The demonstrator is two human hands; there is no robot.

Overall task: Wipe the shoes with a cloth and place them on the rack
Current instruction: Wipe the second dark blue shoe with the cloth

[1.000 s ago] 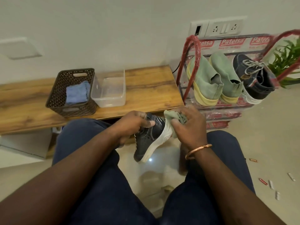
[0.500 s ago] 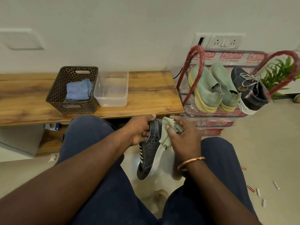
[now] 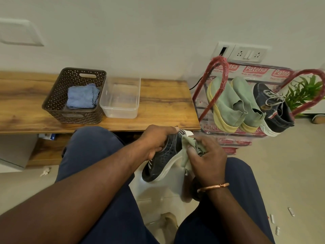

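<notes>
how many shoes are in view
4: a green shoe, another green shoe and a navy sneaker on the red rack, plus a dark shoe in the left hand. Lower shelves may hide more.

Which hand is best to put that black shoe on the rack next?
Probably the left hand: it grips the black shoe. The right hand is busy holding the green cloth.

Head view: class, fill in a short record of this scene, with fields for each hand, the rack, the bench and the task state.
left hand: grips the dark shoe by its upper
right hand: presses the green cloth against the shoe's side
rack: red frame, holds two green shoes and one navy sneaker
bench: brown basket with blue cloth inside; clear tub beside it
task state: held shoe not yet on rack
</notes>
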